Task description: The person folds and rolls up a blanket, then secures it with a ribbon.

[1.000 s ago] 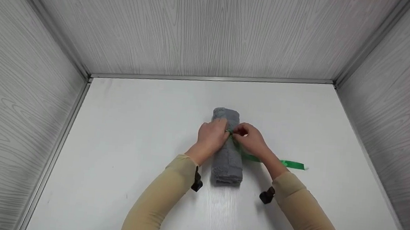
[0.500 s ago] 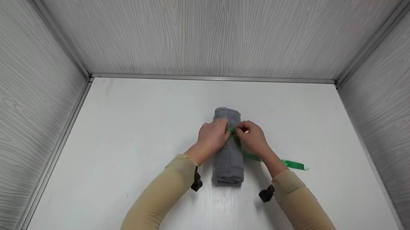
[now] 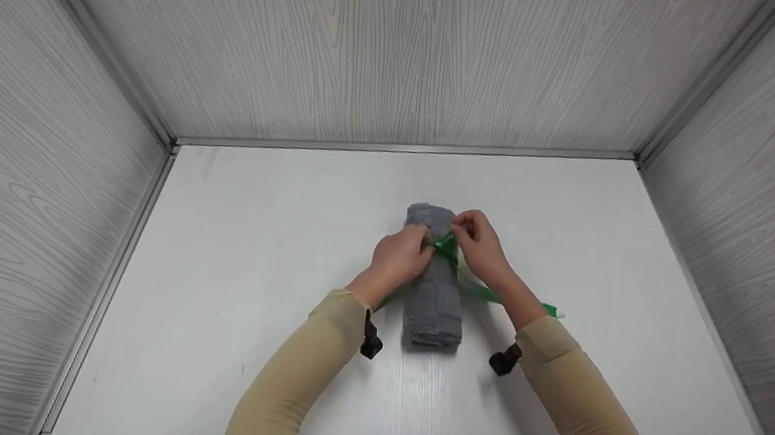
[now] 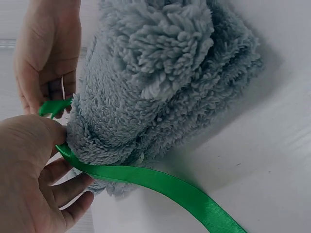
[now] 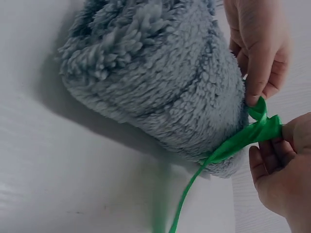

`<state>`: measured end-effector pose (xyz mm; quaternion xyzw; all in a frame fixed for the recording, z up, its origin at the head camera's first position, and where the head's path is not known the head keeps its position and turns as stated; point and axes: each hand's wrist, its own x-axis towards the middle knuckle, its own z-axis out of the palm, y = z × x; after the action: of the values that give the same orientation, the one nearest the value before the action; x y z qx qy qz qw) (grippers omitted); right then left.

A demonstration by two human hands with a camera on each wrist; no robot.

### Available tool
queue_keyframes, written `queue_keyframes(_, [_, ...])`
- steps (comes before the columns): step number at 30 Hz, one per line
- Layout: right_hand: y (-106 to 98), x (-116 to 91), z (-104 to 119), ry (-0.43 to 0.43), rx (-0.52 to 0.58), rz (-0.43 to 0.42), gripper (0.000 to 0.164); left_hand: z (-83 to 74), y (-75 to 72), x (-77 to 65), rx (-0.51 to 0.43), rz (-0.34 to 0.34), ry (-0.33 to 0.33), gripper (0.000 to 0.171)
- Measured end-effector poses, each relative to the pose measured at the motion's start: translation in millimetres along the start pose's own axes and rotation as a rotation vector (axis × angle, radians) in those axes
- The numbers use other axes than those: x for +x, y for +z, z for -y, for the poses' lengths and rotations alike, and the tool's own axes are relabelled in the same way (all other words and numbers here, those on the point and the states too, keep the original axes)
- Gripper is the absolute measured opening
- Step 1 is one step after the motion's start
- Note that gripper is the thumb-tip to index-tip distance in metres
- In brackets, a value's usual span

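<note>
A rolled grey fluffy towel point(image 3: 432, 314) lies lengthwise on the white table, with a green ribbon point(image 3: 445, 244) around its middle. My left hand point(image 3: 402, 253) rests against the towel's left side and pinches the ribbon between thumb and fingers; in the left wrist view a ribbon tail point(image 4: 146, 177) trails from beneath that thumb. On the towel's right, my right hand point(image 3: 482, 251) pinches a folded, twisted part of the ribbon point(image 5: 252, 134) close to the left thumb. From the towel's right side another ribbon tail point(image 3: 483, 293) runs out under the right wrist.
White table point(image 3: 272, 235) surrounds the towel. Grey wood-grain panels stand behind point(image 3: 403, 55) and at both sides, with metal strips along the table's edges. A black wrist camera point(image 3: 371, 344) hangs below each cuff.
My right hand has risen toward the towel's far end, and more green ribbon shows between the hands. The right tail has drawn in slightly. Ribbon now shows under my left wrist.
</note>
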<state>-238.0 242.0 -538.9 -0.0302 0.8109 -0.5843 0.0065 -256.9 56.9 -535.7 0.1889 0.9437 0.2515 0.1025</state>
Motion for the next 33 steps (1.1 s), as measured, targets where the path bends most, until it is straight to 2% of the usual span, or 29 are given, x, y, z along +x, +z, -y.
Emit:
queue_keyframes(5, [-10.0,0.5,3.8,0.037,0.098,0.052,0.039,0.9,0.6,0.5,0.005,0.011,-0.002,0.014])
queue_keyframes(9, [-26.8,0.8,3.4,0.062,0.081,0.095,0.047,1.2,0.2,-0.1,0.015,0.026,-0.004,0.015])
queue_keyframes(13, [-52.4,-2.7,11.4,0.056,-0.065,0.057,0.046,1.9,-0.4,-0.1,0.015,0.037,-0.009,0.017])
queue_keyframes(18, [-87.2,-8.0,17.8,0.049,-0.322,-0.063,0.046,4.0,-1.6,0.3,0.022,0.044,-0.019,0.018])
queue_keyframes(21, [-106.9,-13.5,15.7,0.077,-0.463,-0.125,0.049,4.5,-2.1,0.7,0.017,0.047,-0.022,0.019])
queue_keyframes(23, [-117.2,-17.8,12.4,0.105,-0.544,-0.133,0.049,4.6,-2.1,1.0,0.013,0.049,-0.025,0.018])
queue_keyframes(25, [-124.1,-21.9,7.7,0.142,-0.617,-0.102,0.049,4.3,-2.4,1.0,0.006,0.049,-0.028,0.018])
queue_keyframes(29, [-123.1,-27.7,-7.5,0.222,-0.705,0.063,0.053,3.4,-2.1,0.9,0.004,0.046,-0.025,0.02])
queue_keyframes(31, [-113.6,-28.6,-16.1,0.221,-0.717,0.125,0.052,3.0,-2.0,0.1,0.003,0.045,-0.019,0.021])
queue_keyframes(33, [-99.4,-28.0,-23.8,0.179,-0.697,0.148,0.049,3.1,-1.3,-0.4,0.005,0.043,-0.012,0.022])
